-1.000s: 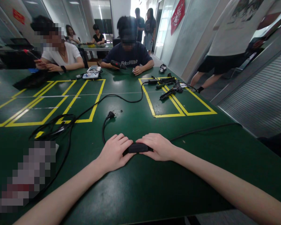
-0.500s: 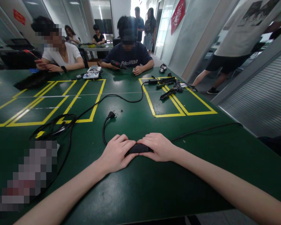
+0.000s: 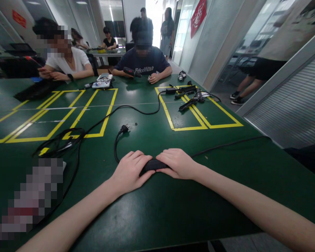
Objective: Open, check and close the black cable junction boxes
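A black power adapter (image 3: pixel 152 164) lies on the green table (image 3: pixel 157 210) right in front of me. My left hand (image 3: pixel 130 171) covers its left end with fingers curled over it. From the other side my right hand (image 3: pixel 177 163) grips its right end, fingers pressed on top. The two hands nearly touch above the adapter. A black cord with a plug (image 3: pixel 124 128) curls away from the left end. A thin black cable (image 3: pixel 225 144) runs off to the right.
Loose black cables (image 3: pixel 60 143) lie at my left beside yellow tape squares (image 3: pixel 99 115). Black tools (image 3: pixel 189 98) sit in the right square. Two seated people (image 3: pixel 143 59) work at the far edge. A person's legs (image 3: pixel 252 80) are in the corridor on the right.
My hands have closed in a little over the adapter, and less of it shows. The person in the corridor has walked further right.
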